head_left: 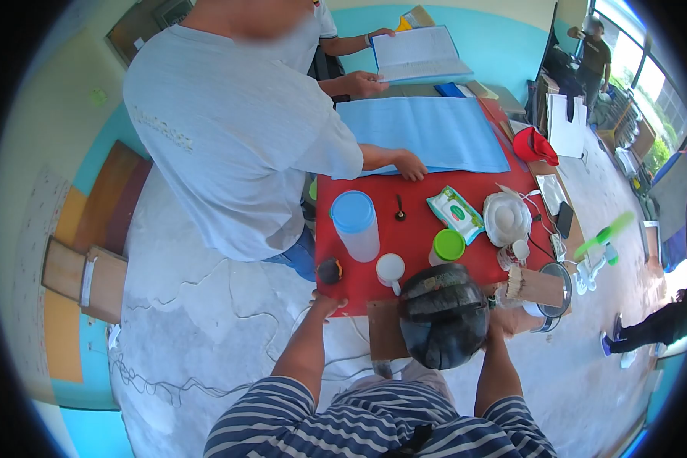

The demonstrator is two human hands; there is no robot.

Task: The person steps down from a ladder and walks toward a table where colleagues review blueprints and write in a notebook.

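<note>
My left hand (328,304) rests at the near left corner of the red tabletop (366,294), its fingers loosely spread on the edge. Just beyond it lies a small black and orange object (330,271). A glossy black rounded thing that looks like a helmet (444,317) overhangs the near edge, in front of my body. My right hand (499,327) is against its right side, with the fingers partly hidden behind it. A white mug (390,270) and a green-lidded container (447,246) stand close beyond the helmet.
A blue-lidded jug (354,226), wipes pack (456,214), white plate-like stack (507,218) and red cap (535,146) are on the table. Cardboard (538,287) juts up at right. Left, a person in grey (229,130) touches blue sheets (427,133). Cables (168,388) cross the floor.
</note>
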